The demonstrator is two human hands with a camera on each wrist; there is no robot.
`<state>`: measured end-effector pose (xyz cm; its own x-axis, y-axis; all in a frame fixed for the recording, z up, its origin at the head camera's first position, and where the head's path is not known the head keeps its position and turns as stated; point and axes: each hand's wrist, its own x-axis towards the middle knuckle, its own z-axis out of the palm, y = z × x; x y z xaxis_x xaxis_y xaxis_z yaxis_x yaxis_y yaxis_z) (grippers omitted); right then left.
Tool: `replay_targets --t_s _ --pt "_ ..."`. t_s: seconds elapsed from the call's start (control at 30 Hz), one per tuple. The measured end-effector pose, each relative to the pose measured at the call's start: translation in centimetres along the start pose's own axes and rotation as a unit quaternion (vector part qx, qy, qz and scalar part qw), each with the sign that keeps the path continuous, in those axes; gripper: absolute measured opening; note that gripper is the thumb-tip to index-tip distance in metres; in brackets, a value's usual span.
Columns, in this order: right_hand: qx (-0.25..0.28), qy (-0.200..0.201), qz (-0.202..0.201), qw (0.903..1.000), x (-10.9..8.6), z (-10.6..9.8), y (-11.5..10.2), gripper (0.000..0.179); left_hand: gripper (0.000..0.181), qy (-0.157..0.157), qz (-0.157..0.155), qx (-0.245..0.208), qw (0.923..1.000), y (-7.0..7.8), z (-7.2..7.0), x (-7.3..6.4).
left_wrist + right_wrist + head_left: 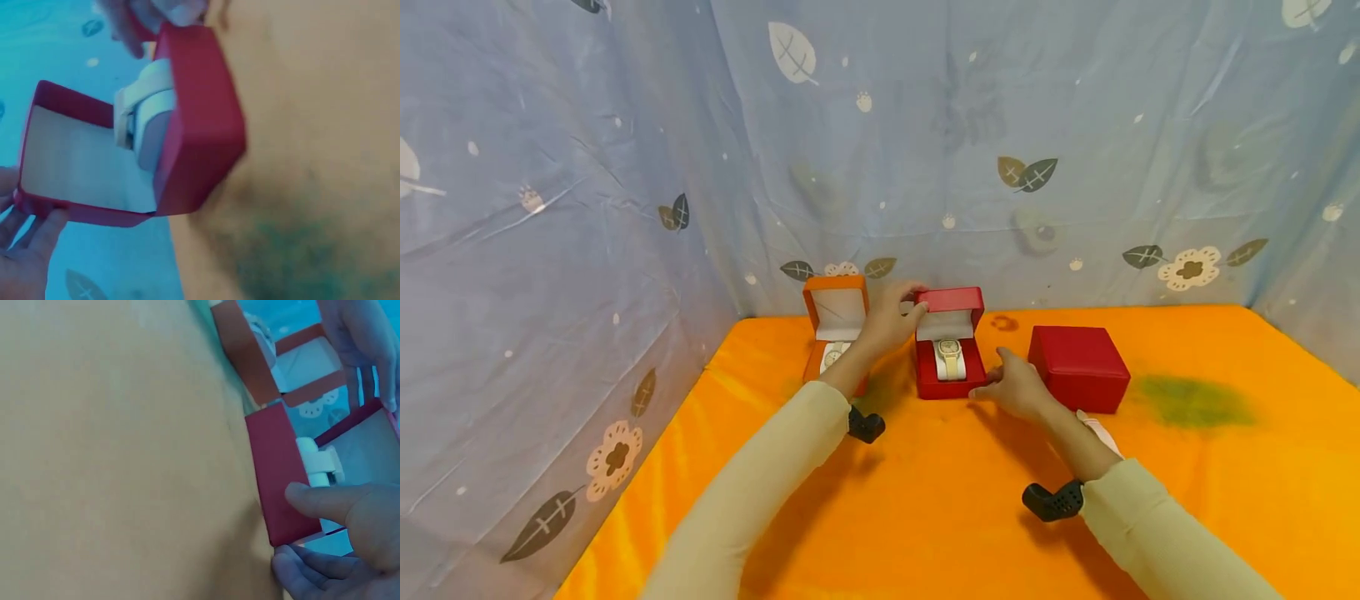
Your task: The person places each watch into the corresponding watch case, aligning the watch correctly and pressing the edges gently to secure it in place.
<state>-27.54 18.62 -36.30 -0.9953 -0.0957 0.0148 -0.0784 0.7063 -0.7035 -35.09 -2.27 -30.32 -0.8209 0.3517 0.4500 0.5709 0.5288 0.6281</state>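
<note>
- Middle box (pixel 940 390) on the table (pixel 940 500), watch (pixel 950 350) inside!
- Left of it, second box (pixel 835 283).
- Right of it, third box (pixel 1081 367).
- Behind it, curtain (pixel 925 167)!

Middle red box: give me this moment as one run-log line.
middle red box: open, watch inside | left hand: grips lid | right hand: holds base near right front | orange box: open | right red box: closed

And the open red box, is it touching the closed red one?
Apart: the head view shows a strip of orange cloth between the open red box and the closed red box.
</note>
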Motion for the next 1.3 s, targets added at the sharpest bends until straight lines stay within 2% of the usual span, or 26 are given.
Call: replay_targets --t_s 0.13,0.2,0.33,0.4,0.5,0.63,0.83,1.03,1.17,1.23,1.3 --pt "0.03 -0.019 0.011 0.9993 -0.4 0.1 -0.3 0.105 0.026 -0.015 0.009 0.015 0.9997 -0.1 0.1 -1.4" --pt "0.047 -0.023 0.017 0.9985 -0.6 0.0 -0.3 0.11 0.022 -0.035 0.025 0.042 0.9982 -0.2 0.4 -2.2" --pt "0.066 -0.029 0.016 0.9973 -0.9 0.2 -0.2 0.114 0.019 -0.086 0.045 0.107 0.9895 -0.9 1.2 -4.0" --pt "0.066 -0.032 0.01 0.9972 -0.8 0.4 -0.3 0.111 0.018 -0.095 0.049 0.127 0.9861 -1.5 1.5 -4.8" --pt "0.061 -0.022 -0.004 0.9979 -0.5 0.6 -0.6 0.103 0.019 -0.086 0.055 0.125 0.9869 -1.9 1.8 -5.5" --pt "0.052 0.004 -0.01 0.9986 0.0 0.6 -1.0 0.094 0.019 -0.084 0.079 0.11 0.9872 -2.0 1.9 -5.7" --pt "0.027 0.023 -0.037 0.9987 0.1 0.7 -1.4 0.079 0.018 -0.078 0.078 0.111 0.9877 -1.7 1.8 -5.9" --pt "0.008 0.048 -0.041 0.998 -0.2 0.3 -1.7 0.066 0.016 -0.066 0.105 0.077 0.9893 -1.4 2.1 -6.4" --pt "0.0 0.066 -0.048 0.9967 -0.4 0.3 -1.9 0.065 0.018 -0.075 0.093 0.073 0.9901 -1.4 1.8 -6.5" --pt "-0.01 0.072 -0.054 0.9959 -0.4 0.4 -2.2 0.064 0.019 -0.057 0.081 0.08 0.9919 -1.4 1.2 -6.5" --pt "-0.017 0.082 -0.062 0.9946 -0.3 0.3 -2.8 0.061 0.019 -0.019 0.068 0.094 0.993 -1.6 0.1 -6.5"
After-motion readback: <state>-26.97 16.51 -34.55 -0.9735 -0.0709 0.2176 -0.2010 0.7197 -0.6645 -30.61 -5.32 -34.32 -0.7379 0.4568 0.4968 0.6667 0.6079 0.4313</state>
